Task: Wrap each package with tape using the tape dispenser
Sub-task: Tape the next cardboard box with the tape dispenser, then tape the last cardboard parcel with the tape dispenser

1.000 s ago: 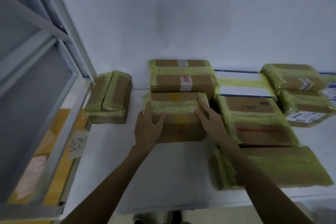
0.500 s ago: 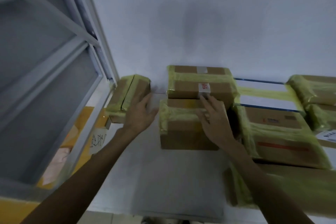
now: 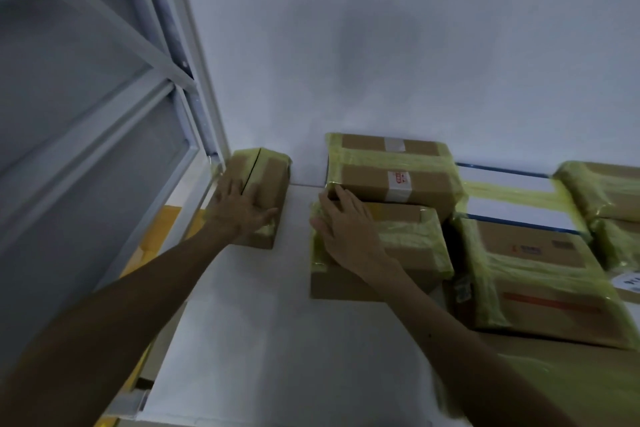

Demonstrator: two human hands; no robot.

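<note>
Two flat, spread hands are pressed down, left hand [image 3: 242, 210] on small box [image 3: 272, 177], right hand [image 3: 349, 236] on middle box [image 3: 410, 239]; corners should be gripped squarely.

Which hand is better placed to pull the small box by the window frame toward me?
Left. The left hand lies flat on the small box, fingers straight. The right hand rests on the middle box, across a strip of bare table from the small one.
</note>
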